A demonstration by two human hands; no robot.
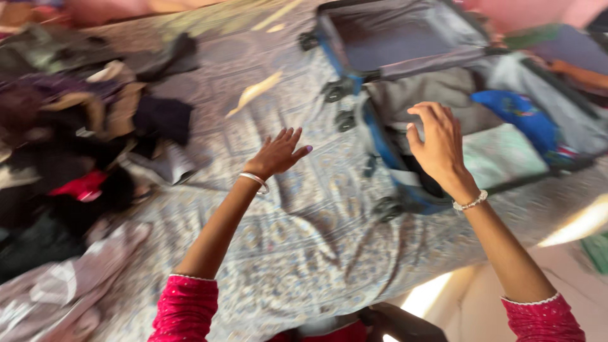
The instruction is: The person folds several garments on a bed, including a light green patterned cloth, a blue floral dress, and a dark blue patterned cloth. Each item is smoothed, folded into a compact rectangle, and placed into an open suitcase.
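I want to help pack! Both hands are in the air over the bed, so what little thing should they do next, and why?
Probably the left hand should reach left to the heap of clothes. Both hands are empty, the heap lies on the bedspread on that side, and the open blue suitcase by the right hand seems to have room. The picture is blurred, so this is a guess.

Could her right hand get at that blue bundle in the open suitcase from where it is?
Probably yes. The right hand is empty, fingers spread, above the near edge of the open suitcase; the blue bundle lies uncovered just beyond, with nothing between them.
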